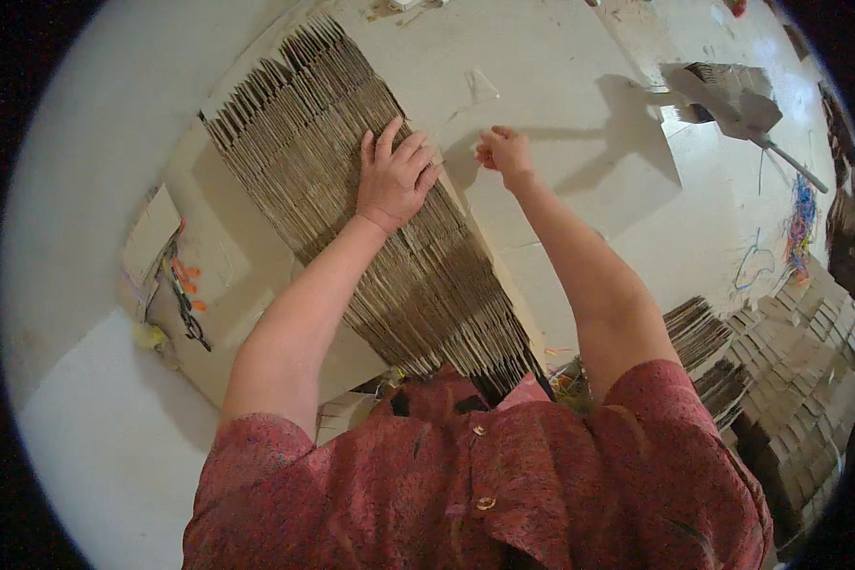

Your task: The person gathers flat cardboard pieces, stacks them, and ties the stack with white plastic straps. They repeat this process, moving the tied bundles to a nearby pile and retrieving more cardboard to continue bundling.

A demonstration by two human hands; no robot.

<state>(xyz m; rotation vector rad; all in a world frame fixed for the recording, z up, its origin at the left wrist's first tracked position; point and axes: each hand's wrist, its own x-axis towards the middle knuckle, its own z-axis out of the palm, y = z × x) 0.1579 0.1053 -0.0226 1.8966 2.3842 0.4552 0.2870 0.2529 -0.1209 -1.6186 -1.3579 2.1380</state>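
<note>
A long row of brown folded paper or cardboard pieces (294,161), packed tightly edge to edge, runs slantwise from the upper left of the table down to my body. My left hand (397,179) rests on top near the row's right edge, fingers spread, nothing gripped. Just right of the row, over the pale tabletop, is my right hand (505,154). Its fingers are curled in a pinch, and whatever may be between them is too small to make out. A pale strip (508,275) lies along the row's right side.
At right stands a grey lamp-like object (746,114) with a handle. Bundles of coloured thread (801,218) hang near the right edge, above more stacked brown pieces (807,370). To the left are dark scissors (195,328), orange bits (185,275) and a pale card (154,228).
</note>
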